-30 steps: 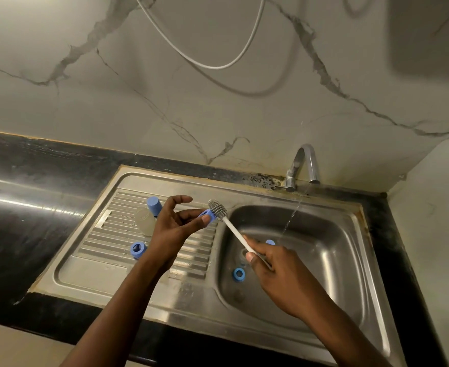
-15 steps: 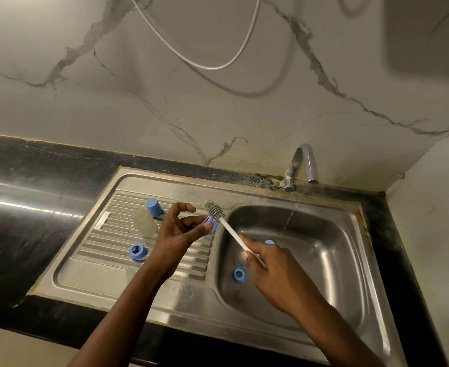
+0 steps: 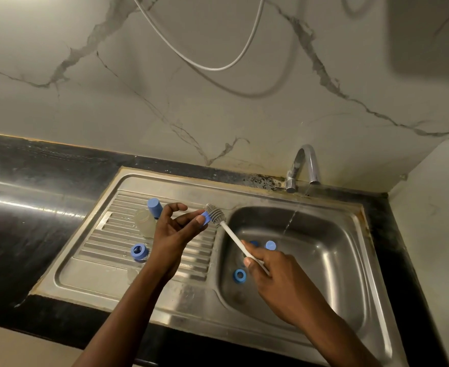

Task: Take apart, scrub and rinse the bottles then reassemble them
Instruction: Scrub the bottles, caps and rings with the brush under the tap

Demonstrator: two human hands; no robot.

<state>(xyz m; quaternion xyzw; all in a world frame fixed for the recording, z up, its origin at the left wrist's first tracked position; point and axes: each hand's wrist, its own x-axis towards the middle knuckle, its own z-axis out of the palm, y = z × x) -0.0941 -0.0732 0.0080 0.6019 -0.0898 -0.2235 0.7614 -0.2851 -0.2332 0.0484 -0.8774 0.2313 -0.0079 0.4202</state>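
Note:
My left hand (image 3: 174,230) pinches a small blue bottle part (image 3: 205,216) between thumb and fingers above the drainboard. My right hand (image 3: 271,271) grips the white handle of a bottle brush (image 3: 216,214), whose grey bristle head presses against that blue part. On the drainboard lie a clear bottle (image 3: 145,222), a blue cap (image 3: 155,207) and a blue ring (image 3: 139,251). In the basin sit another blue ring (image 3: 239,275) and a blue cap (image 3: 270,245).
A chrome tap (image 3: 301,165) at the back runs a thin stream of water (image 3: 289,221) into the steel sink (image 3: 337,260). Black countertop (image 3: 19,207) surrounds the sink; a marble wall rises behind, with a white hose (image 3: 218,67) hanging on it.
The brush head has shifted slightly against the blue part in my left hand, whose fingers have changed their pinch a little. The parts on the drainboard and in the basin stay put.

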